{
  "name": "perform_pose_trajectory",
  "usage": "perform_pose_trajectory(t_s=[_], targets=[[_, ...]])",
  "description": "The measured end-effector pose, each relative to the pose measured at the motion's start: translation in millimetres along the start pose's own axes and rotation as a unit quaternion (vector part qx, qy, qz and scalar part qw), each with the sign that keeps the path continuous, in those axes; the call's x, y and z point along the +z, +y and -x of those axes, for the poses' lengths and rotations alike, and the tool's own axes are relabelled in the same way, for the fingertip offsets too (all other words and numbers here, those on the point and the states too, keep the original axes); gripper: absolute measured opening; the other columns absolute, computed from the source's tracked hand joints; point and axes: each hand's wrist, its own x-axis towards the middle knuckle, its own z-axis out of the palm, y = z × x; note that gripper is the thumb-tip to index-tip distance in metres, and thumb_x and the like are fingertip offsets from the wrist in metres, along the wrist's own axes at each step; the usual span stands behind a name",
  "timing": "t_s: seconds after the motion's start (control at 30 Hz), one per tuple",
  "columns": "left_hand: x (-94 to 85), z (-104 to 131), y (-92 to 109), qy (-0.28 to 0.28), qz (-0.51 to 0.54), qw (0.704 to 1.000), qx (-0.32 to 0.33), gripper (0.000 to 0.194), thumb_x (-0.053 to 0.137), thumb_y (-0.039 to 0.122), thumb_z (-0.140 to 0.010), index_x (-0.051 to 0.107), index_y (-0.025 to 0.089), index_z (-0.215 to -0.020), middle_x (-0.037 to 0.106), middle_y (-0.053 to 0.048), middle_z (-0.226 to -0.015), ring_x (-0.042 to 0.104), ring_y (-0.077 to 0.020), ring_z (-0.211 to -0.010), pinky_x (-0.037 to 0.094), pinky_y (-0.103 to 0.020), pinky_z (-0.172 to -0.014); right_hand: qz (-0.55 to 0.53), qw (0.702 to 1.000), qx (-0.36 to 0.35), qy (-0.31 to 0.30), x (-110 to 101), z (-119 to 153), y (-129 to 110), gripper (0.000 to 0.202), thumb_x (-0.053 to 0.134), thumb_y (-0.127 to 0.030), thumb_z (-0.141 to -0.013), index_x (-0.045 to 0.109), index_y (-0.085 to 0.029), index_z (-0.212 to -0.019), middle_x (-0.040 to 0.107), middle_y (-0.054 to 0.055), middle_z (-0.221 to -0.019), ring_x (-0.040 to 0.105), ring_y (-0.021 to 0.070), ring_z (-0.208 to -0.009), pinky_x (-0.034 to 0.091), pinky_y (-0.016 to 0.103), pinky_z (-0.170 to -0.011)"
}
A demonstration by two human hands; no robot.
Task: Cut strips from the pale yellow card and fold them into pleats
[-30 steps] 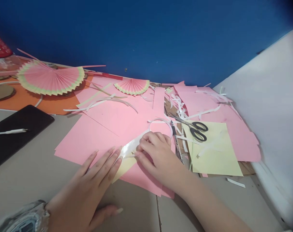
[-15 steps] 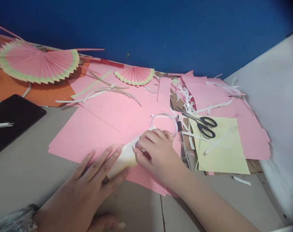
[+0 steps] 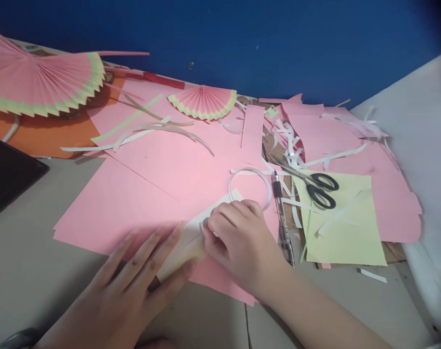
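A folded white and pale yellow paper piece (image 3: 186, 242) lies slanted over pink sheets (image 3: 151, 179). My left hand (image 3: 133, 276) rests on its lower left end with the fingers spread. On the paper's right part is my right hand (image 3: 238, 232), fingers curled in a pinch around a small grey, rounded object (image 3: 205, 225) that I cannot make out. A white ring (image 3: 268, 189), perhaps a tape roll, lies just beyond my right hand. Right of it is a black-gripped pen (image 3: 284, 218).
Black-handled scissors (image 3: 320, 190) lie on a pale yellow sheet (image 3: 346, 223) among white paper strips. Pleated pink fans (image 3: 204, 103) are at the back and left. A dark flat object (image 3: 9, 174) sits at the left; a blue wall (image 3: 224, 43) rises behind.
The view has shifted slightly closer, pushing things at the sides outward. My right hand stays pinched on the paper, whose upper tip now shows beyond the knuckles.
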Motion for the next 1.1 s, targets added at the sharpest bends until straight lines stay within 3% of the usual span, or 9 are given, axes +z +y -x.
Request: perform_pose_trajectory(t_s=[0.33, 0.63, 0.8, 0.97, 1.1], targets=[[0.0, -1.9, 0.4, 0.006, 0.004, 1.0, -0.004, 0.081, 0.047, 0.069, -0.077, 0.014, 0.04, -0.145, 0.037, 0.001, -0.148, 0.025, -0.024, -0.138, 0.008, -0.043, -0.113, -0.027, 1.0, -0.009, -0.009, 2.2, 0.0, 2.9, 0.018, 0.05, -0.008, -0.078, 0.045, -0.018, -0.063, 0.049, -0.004, -0.064, 0.041, 0.0106, -0.063, 0.027, 0.03, -0.066], [-1.2, 1.9, -2.2, -0.023, -0.048, 0.998, 0.038, 0.091, 0.043, 0.07, -0.077, 0.018, 0.019, -0.148, 0.034, -0.01, -0.149, 0.018, -0.0294, -0.14, 0.006, -0.052, -0.112, -0.017, 1.0, -0.013, -0.013, 1.4, 0.8, 2.7, 0.019, 0.048, -0.01, -0.078, 0.044, -0.018, -0.062, 0.051, -0.004, -0.063, 0.041, 0.0111, -0.062, 0.027, 0.03, -0.066], [-3.0, 1.2, -6.1, -0.018, -0.05, 0.997, 0.057, 0.089, 0.042, 0.07, -0.079, 0.018, 0.017, -0.147, 0.036, -0.008, -0.148, 0.015, -0.0225, -0.141, -0.001, -0.046, -0.115, -0.01, 1.0, -0.01, -0.021, 1.2, -0.1, 1.7, 0.018, 0.048, -0.011, -0.078, 0.044, -0.019, -0.062, 0.049, -0.003, -0.063, 0.041, 0.0119, -0.063, 0.027, 0.03, -0.065], [-4.1, -3.0, -8.7, -0.027, -0.045, 0.994, 0.097, 0.084, 0.048, 0.064, -0.081, 0.03, 0.011, -0.143, 0.029, -0.011, -0.151, 0.022, -0.0274, -0.139, 0.008, -0.041, -0.114, -0.01, 0.999, -0.003, -0.035, -1.3, -1.4, 0.1, 0.021, 0.046, -0.014, -0.082, 0.044, -0.019, -0.062, 0.048, -0.003, -0.063, 0.041, 0.0119, -0.063, 0.028, 0.03, -0.067], [-8.2, -9.3, -5.5, -0.024, -0.044, 0.996, 0.072, 0.078, 0.048, 0.063, -0.081, 0.034, 0.017, -0.142, 0.031, -0.004, -0.151, 0.03, -0.0262, -0.135, 0.012, -0.041, -0.113, -0.021, 0.999, -0.006, -0.037, -1.7, -0.8, 0.9, 0.02, 0.049, -0.014, -0.082, 0.045, -0.019, -0.063, 0.048, -0.003, -0.064, 0.041, 0.0121, -0.064, 0.028, 0.029, -0.068]])
